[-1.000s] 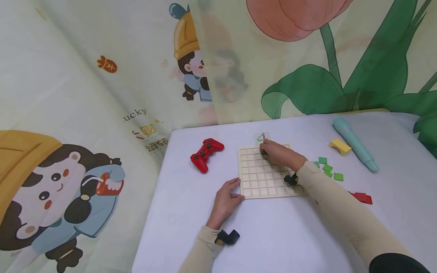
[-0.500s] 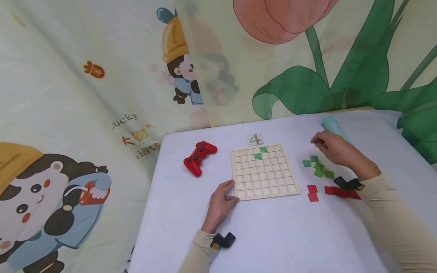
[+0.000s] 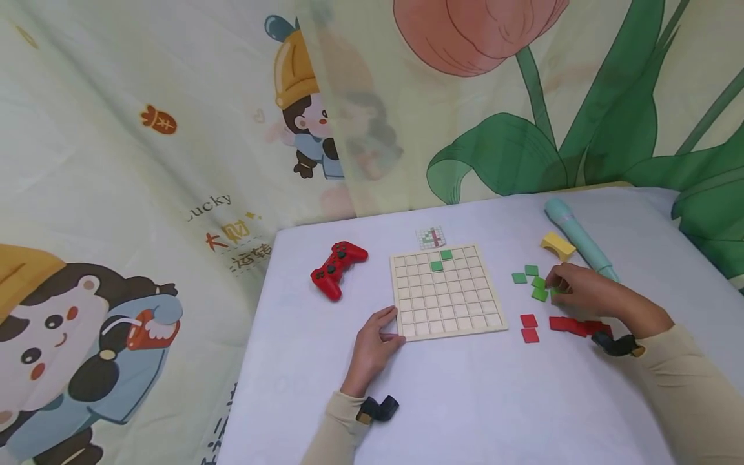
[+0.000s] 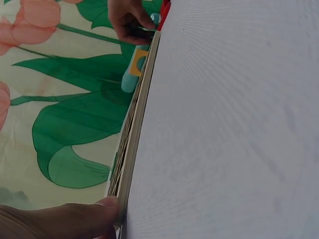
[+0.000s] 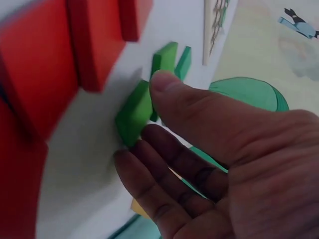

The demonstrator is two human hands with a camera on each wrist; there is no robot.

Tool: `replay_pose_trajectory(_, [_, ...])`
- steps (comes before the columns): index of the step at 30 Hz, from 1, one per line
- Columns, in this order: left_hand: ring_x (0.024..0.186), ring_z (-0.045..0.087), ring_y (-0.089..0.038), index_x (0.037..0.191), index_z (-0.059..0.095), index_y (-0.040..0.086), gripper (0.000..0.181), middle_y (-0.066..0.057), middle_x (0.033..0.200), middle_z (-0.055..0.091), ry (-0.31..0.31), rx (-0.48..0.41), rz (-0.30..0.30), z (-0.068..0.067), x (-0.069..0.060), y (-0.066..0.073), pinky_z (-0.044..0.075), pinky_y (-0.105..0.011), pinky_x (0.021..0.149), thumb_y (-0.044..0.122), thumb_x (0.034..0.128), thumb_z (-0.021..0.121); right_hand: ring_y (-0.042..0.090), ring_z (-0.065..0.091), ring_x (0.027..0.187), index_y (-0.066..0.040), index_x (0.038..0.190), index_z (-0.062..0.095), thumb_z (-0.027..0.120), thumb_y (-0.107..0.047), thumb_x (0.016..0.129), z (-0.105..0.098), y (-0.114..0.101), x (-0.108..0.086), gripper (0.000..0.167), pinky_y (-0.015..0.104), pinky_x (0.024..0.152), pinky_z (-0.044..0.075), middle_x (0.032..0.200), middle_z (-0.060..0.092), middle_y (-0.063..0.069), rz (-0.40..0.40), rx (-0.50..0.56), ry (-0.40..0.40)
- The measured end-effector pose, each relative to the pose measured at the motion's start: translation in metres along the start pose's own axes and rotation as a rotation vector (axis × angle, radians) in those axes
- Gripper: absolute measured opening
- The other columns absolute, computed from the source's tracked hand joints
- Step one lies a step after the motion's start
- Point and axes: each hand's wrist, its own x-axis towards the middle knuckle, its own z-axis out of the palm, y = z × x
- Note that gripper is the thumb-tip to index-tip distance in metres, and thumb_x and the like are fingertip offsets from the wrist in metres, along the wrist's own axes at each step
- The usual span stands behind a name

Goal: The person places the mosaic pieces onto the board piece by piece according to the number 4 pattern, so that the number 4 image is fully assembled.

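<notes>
A square wooden grid board [image 3: 447, 303] lies on the table, with two green tiles set in its upper cells. My left hand [image 3: 372, 352] rests at the board's near left corner, thumb and fingers extended against its edges; in the left wrist view a digit [image 4: 75, 219] touches the rim. On the right, my right hand [image 3: 589, 294] is over the loose green tiles [image 3: 539, 294]. Its thumb and fingertips surround one green tile [image 5: 134, 112] in the right wrist view, touching or nearly touching it, and a gap shows between thumb and fingers.
Red tiles [image 3: 529, 328] lie nearer me, with a row of red pieces [image 3: 569, 325] beside them. A small printed grid card [image 3: 430, 237] sits behind the board. A red game controller [image 3: 338, 270] is at left; a yellow arch block [image 3: 558, 246] and a teal microphone-shaped object [image 3: 578, 236] stand back right.
My right hand has left the board, where two green tiles now show, swung right, and come down onto the loose green tiles. The left hand stays at the board's corner.
</notes>
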Motion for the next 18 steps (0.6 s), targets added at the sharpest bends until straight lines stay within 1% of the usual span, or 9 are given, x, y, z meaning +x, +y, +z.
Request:
replay_pose_trajectory(3, [0.096, 0.076, -0.016, 0.149, 0.062, 0.006, 0.064, -0.007, 0.159, 0.057, 0.001, -0.001, -0.016, 0.0005, -0.0003, -0.0004, 0.062, -0.019, 0.08, 0.0, 0.0885, 0.082, 0.03, 0.063, 0.1, 0.005, 0.12, 0.063, 0.086, -0.008, 0.086, 0.0039, 0.0002, 0.0011, 0.043, 0.049, 0.088, 0.065, 0.11, 0.068, 0.017, 0.0, -0.028, 0.003])
replay_pose_trajectory(6, [0.096, 0.076, -0.015, 0.149, 0.062, 0.005, 0.064, -0.008, 0.159, 0.057, 0.005, -0.005, -0.011, -0.001, -0.0005, -0.0015, 0.063, -0.021, 0.081, 0.0, 0.0886, 0.082, 0.031, 0.063, 0.1, 0.005, 0.119, 0.064, 0.087, -0.008, 0.085, 0.0047, -0.0009, 0.0036, 0.043, 0.051, 0.089, 0.065, 0.11, 0.067, 0.017, -0.005, -0.053, 0.008])
replay_pose_trajectory(9, [0.096, 0.075, -0.015, 0.149, 0.062, 0.004, 0.064, -0.007, 0.159, 0.057, 0.009, -0.008, -0.017, -0.0022, -0.0016, -0.0021, 0.062, -0.022, 0.081, 0.0, 0.0886, 0.082, 0.032, 0.062, 0.101, 0.006, 0.118, 0.064, 0.087, -0.008, 0.085, 0.0046, -0.0002, 0.0055, 0.043, 0.051, 0.089, 0.065, 0.111, 0.066, 0.019, -0.003, -0.065, -0.005])
replay_pose_trajectory(13, [0.096, 0.076, -0.015, 0.149, 0.061, 0.004, 0.064, -0.007, 0.16, 0.056, 0.005, -0.017, -0.03, -0.0018, -0.0031, -0.0025, 0.062, -0.021, 0.081, 0.0, 0.0887, 0.082, 0.032, 0.061, 0.1, 0.005, 0.117, 0.063, 0.088, -0.01, 0.083, 0.0058, 0.0029, 0.0059, 0.045, 0.049, 0.086, 0.066, 0.109, 0.065, 0.018, -0.007, -0.069, -0.023])
replay_pose_trajectory(18, [0.095, 0.076, -0.014, 0.149, 0.062, 0.006, 0.064, -0.006, 0.159, 0.057, -0.002, -0.025, -0.017, 0.0005, -0.0015, -0.0027, 0.062, -0.021, 0.082, 0.0, 0.0883, 0.082, 0.034, 0.06, 0.101, 0.006, 0.118, 0.061, 0.09, -0.013, 0.079, 0.0073, 0.0087, 0.0037, 0.052, 0.047, 0.08, 0.066, 0.11, 0.065, 0.02, -0.007, -0.068, -0.034])
